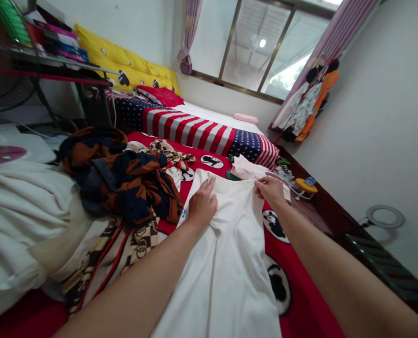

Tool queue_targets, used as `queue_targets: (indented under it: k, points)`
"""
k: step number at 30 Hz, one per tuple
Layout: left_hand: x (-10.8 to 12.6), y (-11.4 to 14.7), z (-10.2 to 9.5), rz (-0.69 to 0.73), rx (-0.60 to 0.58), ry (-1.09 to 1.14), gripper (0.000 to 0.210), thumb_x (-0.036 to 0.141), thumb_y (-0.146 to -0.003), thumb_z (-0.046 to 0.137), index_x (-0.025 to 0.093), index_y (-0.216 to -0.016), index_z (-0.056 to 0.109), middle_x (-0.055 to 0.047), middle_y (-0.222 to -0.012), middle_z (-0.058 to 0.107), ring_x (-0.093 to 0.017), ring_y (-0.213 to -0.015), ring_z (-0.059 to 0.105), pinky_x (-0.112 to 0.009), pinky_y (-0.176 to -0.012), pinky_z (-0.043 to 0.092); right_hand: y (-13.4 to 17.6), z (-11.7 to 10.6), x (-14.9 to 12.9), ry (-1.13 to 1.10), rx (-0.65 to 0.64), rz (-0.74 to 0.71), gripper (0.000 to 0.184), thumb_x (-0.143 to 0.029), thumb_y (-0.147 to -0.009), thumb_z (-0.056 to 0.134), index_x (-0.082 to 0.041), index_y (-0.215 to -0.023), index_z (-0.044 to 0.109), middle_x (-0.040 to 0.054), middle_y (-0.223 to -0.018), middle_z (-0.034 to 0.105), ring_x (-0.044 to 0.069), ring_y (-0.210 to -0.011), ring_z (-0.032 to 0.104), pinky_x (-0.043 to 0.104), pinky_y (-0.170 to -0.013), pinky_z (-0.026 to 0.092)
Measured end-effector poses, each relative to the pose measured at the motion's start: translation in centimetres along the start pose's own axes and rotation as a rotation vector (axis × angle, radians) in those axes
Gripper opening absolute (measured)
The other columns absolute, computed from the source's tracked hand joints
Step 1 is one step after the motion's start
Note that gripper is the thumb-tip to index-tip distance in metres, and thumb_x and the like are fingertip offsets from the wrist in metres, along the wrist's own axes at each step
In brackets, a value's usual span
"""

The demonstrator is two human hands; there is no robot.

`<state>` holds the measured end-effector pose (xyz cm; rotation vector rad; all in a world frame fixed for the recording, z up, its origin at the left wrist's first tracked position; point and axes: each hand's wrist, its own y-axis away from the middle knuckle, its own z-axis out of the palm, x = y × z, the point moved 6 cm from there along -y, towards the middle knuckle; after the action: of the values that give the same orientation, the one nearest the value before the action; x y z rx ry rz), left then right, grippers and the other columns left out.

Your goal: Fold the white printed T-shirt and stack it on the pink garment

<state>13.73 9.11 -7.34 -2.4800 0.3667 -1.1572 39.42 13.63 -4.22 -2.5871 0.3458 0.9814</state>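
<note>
White trousers (230,263) lie spread in front of me on a red blanket (310,295) with black-and-white cartoon patches. Their top edge points away from me, and a seam or fold runs down the middle. My left hand (202,204) rests on the upper left part, fingers stretched out, next to some creases. At the top right corner, my right hand (270,188) pinches the edge of the cloth between thumb and fingers. Just beyond that hand lies a folded pale pink garment (247,167).
On the left sit a crumpled navy-and-brown garment (124,173), a brown patterned cloth (141,244) and a large white garment (19,211). A bed with a flag-striped cover (191,129) stands behind. Along the right wall are a yellow stool (305,186) and a ring light (384,217).
</note>
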Motion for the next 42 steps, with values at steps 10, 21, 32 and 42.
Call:
queue_targets:
  k: [10, 21, 32, 42]
  points:
    - [-0.6, 0.1, 0.0, -0.174, -0.025, -0.135, 0.065, 0.023, -0.082, 0.056, 0.014, -0.142, 0.035, -0.018, -0.137, 0.046, -0.030, -0.113, 0.057, -0.032, -0.088, 0.048, 2.1, -1.7, 3.9, 0.190, 0.238, 0.031, 0.037, -0.029, -0.081, 0.051, -0.010, -0.110, 0.062, 0.0151, -0.097, 0.069, 0.022, -0.081, 0.066, 0.030, -0.070, 0.049]
    - [-1.1, -0.1, -0.6, -0.111, -0.028, -0.146, 0.058, 0.022, -0.073, 0.070, 0.024, -0.128, 0.055, -0.008, -0.117, 0.059, -0.025, -0.105, 0.061, -0.032, -0.091, 0.048, 1.8, -1.5, 5.3, 0.495, 0.178, 0.139, 0.026, -0.034, -0.075, 0.055, -0.019, -0.085, 0.073, 0.0109, -0.092, 0.072, 0.026, -0.086, 0.065, 0.030, -0.068, 0.045]
    - [-1.5, -1.3, -1.6, 0.048, -0.368, 0.196, 0.096, 0.040, -0.059, 0.081, 0.021, -0.143, 0.039, -0.009, -0.139, 0.050, -0.028, -0.124, 0.050, -0.036, -0.103, 0.040, 2.8, -2.0, 3.6, 0.535, 0.113, 0.119, 0.035, -0.034, -0.078, 0.059, -0.016, -0.108, 0.063, 0.0117, -0.093, 0.070, 0.028, -0.090, 0.064, 0.034, -0.073, 0.046]
    - [-2.2, -0.7, -1.5, -0.155, -0.566, 0.363, 0.080, 0.013, -0.068, 0.066, 0.019, -0.143, 0.038, 0.004, -0.059, 0.057, -0.011, -0.042, 0.051, -0.020, -0.041, 0.039, 17.0, 1.0, -7.5, 0.094, -0.140, -0.508, 0.025, -0.035, -0.083, 0.060, -0.020, -0.102, 0.060, 0.0016, -0.084, 0.065, 0.015, -0.067, 0.059, 0.027, -0.065, 0.043]
